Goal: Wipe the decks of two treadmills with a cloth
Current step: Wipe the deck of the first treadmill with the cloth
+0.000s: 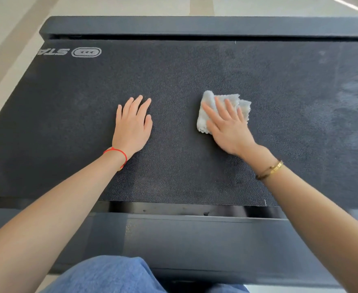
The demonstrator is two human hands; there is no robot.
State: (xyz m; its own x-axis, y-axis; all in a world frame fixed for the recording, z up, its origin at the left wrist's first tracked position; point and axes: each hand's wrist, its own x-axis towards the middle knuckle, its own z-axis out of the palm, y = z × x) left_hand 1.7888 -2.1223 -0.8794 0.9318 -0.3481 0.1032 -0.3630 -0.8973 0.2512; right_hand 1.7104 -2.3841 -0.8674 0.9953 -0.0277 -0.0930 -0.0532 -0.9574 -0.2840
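Right hand (226,125) pressed flat, fingers spread, on white cloth (222,111) mid-frame on the belt (173,81). Left hand (132,123) flat, empty, just left of it. Logo (86,52) upper left; dusty smears at right edge; rails (195,25) top and bottom.

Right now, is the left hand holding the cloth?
No, the left hand lies flat and bare on the treadmill belt; the cloth is under the right hand.

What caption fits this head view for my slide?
Right hand presses a white cloth flat on the treadmill belt; left hand rests beside it.
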